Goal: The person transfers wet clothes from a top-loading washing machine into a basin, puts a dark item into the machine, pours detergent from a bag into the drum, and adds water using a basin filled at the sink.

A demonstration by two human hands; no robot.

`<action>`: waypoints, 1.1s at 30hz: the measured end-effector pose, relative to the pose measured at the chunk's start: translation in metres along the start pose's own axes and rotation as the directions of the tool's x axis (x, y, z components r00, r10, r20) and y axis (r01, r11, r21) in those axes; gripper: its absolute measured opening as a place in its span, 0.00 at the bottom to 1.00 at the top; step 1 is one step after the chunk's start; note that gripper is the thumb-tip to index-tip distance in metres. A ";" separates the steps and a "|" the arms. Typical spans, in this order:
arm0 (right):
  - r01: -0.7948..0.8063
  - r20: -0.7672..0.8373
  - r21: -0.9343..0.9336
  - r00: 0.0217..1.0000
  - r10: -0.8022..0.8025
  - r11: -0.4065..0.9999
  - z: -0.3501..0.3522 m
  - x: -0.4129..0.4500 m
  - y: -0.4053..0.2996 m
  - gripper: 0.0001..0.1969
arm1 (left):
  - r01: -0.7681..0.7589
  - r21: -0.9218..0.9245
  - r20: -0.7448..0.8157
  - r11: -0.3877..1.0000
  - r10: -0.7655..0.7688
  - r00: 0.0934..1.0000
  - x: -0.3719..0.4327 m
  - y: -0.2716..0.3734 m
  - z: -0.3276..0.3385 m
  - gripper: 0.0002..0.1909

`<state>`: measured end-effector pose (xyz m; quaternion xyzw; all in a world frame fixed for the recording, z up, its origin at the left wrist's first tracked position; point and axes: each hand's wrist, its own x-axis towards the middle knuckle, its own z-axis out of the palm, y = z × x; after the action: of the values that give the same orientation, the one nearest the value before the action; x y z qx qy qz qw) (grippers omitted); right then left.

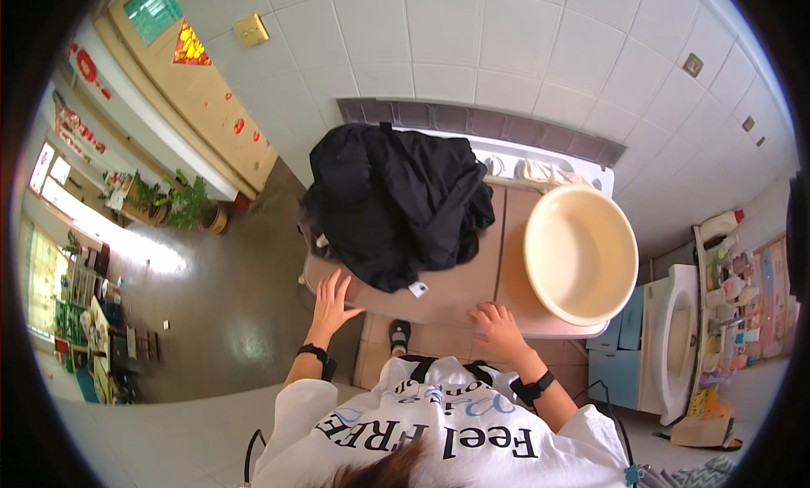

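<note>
A heap of black cloth (398,197), apparently clothing, lies crumpled over the left part of a brown folding tabletop (462,292). From its near edge a small white tag (418,290) sticks out. My left hand (331,306) is at the tabletop's front left edge, fingers spread, just below the cloth and holding nothing. Near the middle of the front edge, my right hand (500,328) rests with bent fingers apart and nothing in it. Right of the dark seam stands a large cream plastic basin (579,257), its visible inside bare.
Behind the tabletop is a white washing machine top (604,175) with a pale cloth (550,173) on it. A washbasin (680,342) on a blue cabinet (614,377) stands at right. Potted plants (193,203) and a doorway door (190,89) are at left.
</note>
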<state>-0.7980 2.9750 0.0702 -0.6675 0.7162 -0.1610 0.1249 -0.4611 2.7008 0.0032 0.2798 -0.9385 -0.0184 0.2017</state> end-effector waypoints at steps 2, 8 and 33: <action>-0.042 0.050 -0.064 0.998 0.046 0.997 0.018 0.017 -0.011 0.35 | -0.013 -0.009 0.028 1.000 0.013 1.000 -0.002 -0.034 -0.005 0.54; -0.037 -0.089 -0.094 0.996 0.028 0.995 0.054 0.040 -0.032 0.33 | -0.234 -0.010 -0.013 0.972 0.233 0.972 0.000 -0.105 -0.001 0.47; -0.436 -0.911 -0.302 0.394 -0.122 0.848 -0.207 0.284 -0.010 0.12 | -0.286 -0.394 -0.415 0.874 0.109 0.904 0.387 -0.130 -0.198 0.22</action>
<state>-0.8929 2.7045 0.2739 -0.4042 0.7438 -0.2925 -0.4447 -0.6121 2.4009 0.3079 0.1252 -0.8759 -0.1570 0.4387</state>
